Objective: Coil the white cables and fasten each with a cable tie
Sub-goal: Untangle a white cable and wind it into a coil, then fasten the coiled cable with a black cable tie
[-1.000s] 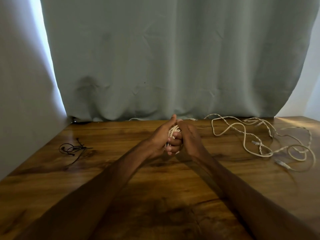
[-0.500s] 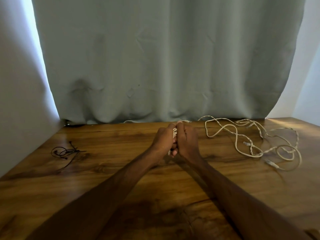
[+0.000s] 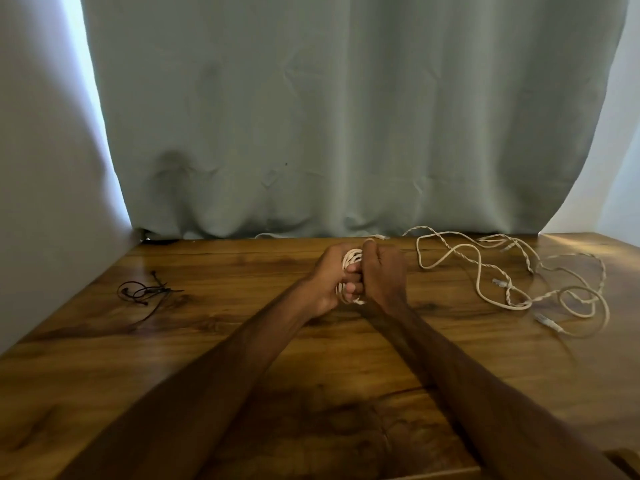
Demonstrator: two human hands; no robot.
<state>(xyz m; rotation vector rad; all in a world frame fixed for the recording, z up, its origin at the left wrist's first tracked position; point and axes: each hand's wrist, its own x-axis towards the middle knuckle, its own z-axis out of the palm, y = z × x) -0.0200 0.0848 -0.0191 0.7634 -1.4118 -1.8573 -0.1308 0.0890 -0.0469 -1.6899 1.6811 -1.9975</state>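
Both hands were pressed close together over the glossy brown wooden worktop (image 3: 194,344), the left hand (image 3: 327,275) and the right hand (image 3: 385,273) each curled around a small coil of white twisted cable (image 3: 351,260) between them, mostly hidden by the fingers. More loose white twisted cable (image 3: 479,268) lay in loops to the right. Thin black cable ties (image 3: 142,293) lay well apart on the left, and a wrinkled grey-green fabric curtain (image 3: 346,116) hung behind.
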